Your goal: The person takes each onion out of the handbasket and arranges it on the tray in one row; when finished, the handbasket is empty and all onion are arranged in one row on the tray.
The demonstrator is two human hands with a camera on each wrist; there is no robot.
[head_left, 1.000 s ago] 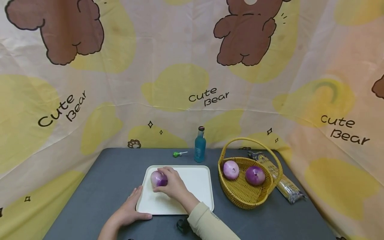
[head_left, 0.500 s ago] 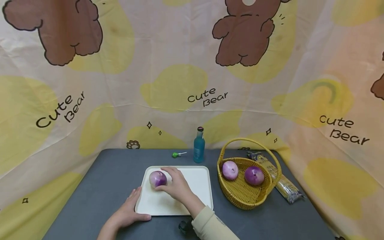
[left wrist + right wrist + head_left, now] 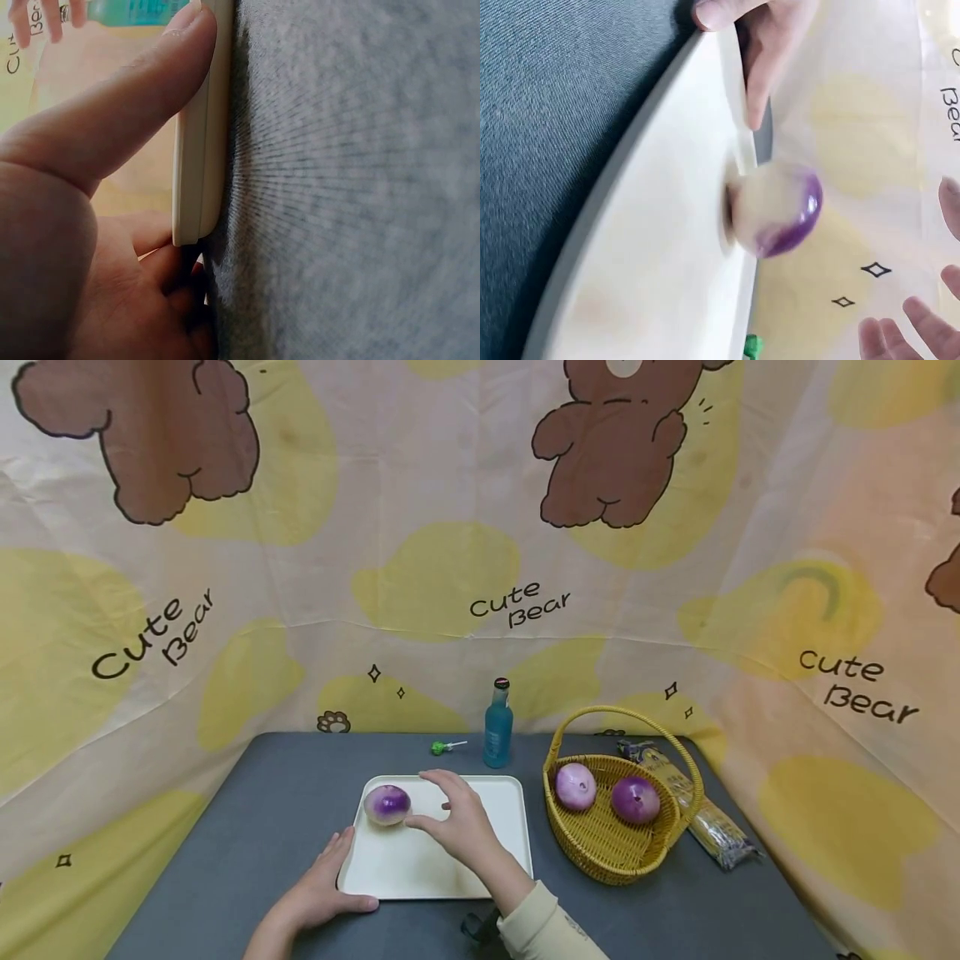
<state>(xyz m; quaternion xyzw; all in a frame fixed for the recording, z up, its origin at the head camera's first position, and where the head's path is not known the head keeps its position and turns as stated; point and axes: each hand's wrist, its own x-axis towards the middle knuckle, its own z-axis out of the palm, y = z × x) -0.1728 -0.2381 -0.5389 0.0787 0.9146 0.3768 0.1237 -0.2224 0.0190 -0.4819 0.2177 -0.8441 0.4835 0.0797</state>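
Observation:
A purple-and-white onion (image 3: 387,805) lies on its own at the back left of the white tray (image 3: 420,864). My right hand (image 3: 461,822) is over the tray just right of the onion, thumb and fingers spread with nothing between them. In the right wrist view the onion (image 3: 776,210) is apart from those fingertips (image 3: 922,326). My left hand (image 3: 318,877) holds the tray's front left corner, with its fingers along the left side. In the left wrist view the thumb (image 3: 127,105) presses on the tray's front edge (image 3: 196,165).
To the right stands a yellow wicker basket (image 3: 600,856) with two purple onions (image 3: 636,799) in it. A long shiny packet (image 3: 712,822) lies behind its right side. A blue bottle (image 3: 498,727) and a green lollipop (image 3: 438,748) are behind the tray, before a bear-print cloth (image 3: 435,577).
My right hand has let go of the onion and drawn away to the right. The onion has tipped and shifted slightly left. My left hand stays at the tray corner.

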